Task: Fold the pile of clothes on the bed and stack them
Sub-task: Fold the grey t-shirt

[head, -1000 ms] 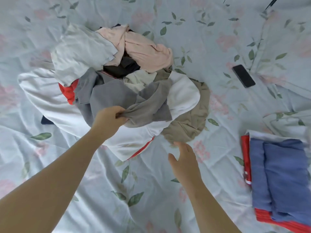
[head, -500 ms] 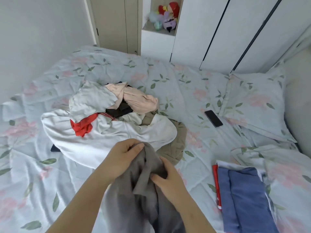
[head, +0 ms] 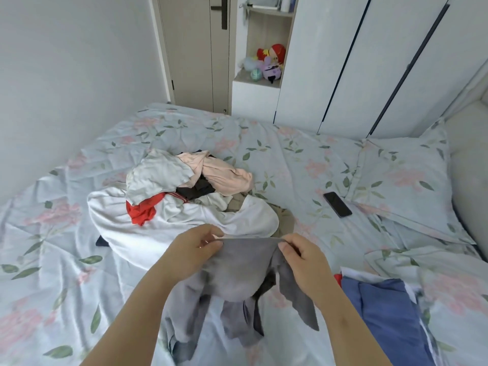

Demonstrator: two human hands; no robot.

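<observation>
A grey garment (head: 237, 276) hangs over the bed's (head: 52, 260) near edge, its top hem stretched level between both hands. The left hand (head: 196, 248) pinches one end of the hem, the right hand (head: 298, 256) pinches the other; the rest droops in loose folds below. Just behind lies the pile (head: 184, 196) of unfolded clothes, white, red, pink and dark, in the bed's middle. A folded stack (head: 388, 313), blue on top, sits by the near right edge. A phone (head: 337, 204) lies beside the pillow (head: 401, 186).
</observation>
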